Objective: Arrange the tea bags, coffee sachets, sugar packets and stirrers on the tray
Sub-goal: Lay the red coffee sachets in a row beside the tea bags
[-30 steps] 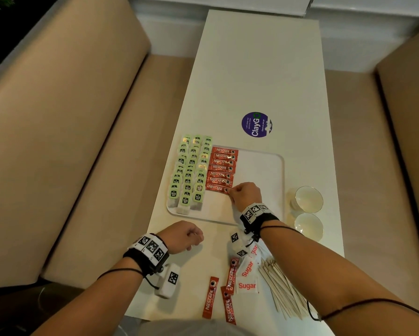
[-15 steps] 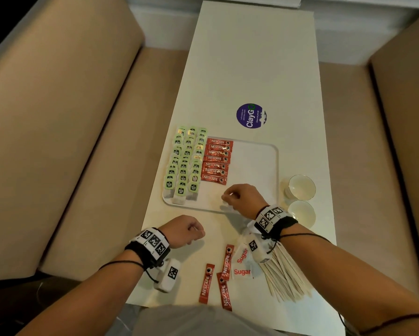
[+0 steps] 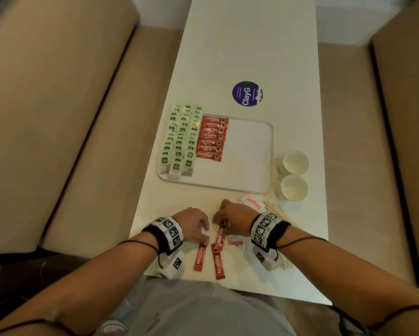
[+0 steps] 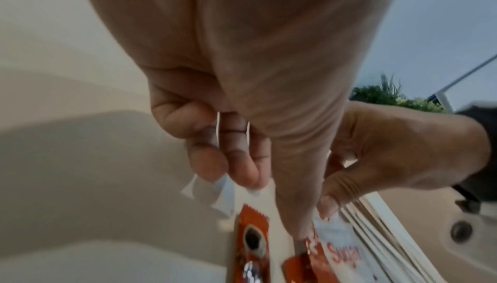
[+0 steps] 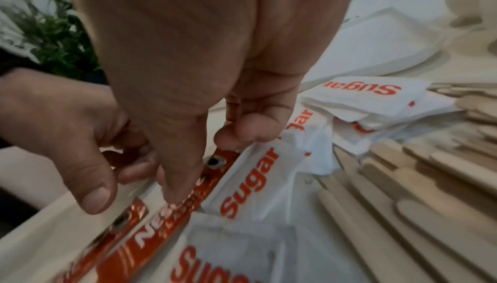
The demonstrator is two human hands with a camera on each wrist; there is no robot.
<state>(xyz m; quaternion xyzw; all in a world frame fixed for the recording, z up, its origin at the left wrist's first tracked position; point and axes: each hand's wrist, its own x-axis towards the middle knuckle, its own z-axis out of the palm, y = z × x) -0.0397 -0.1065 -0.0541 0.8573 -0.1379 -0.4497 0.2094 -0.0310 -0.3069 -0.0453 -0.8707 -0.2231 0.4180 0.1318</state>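
Tea bags [image 3: 182,139] look finished: you have them laid in three overlapping columns down the left side of the white tray [image 3: 248,154]. Beside them, touching that block, runs one column of red Nescafé sachets [image 3: 212,138], seven or so as far as I can count. The right half of the tray is bare, so that is where the remaining goods would go.

Three loose coffee sachets [image 3: 220,261] lie on the table [image 3: 247,44] near its front edge, just in front of you. Your right hand [image 3: 235,220] is down on the uppermost one; the right wrist view shows your thumb and a fingertip pinching its far end. Your left hand [image 3: 194,226] hovers close beside it with curled fingers, and I see nothing gripped in them.

Nothing else has reached the tray. The sugar packets [image 5: 258,179] sit in a loose, overlapping heap under and beyond your right wrist, and the wooden stirrers [image 5: 419,181] are fanned out to the right of them. Two small cups [image 3: 294,174] stand off the tray's right edge.

I judge you roughly halfway: three sachets, then all the sugar and stirrers.
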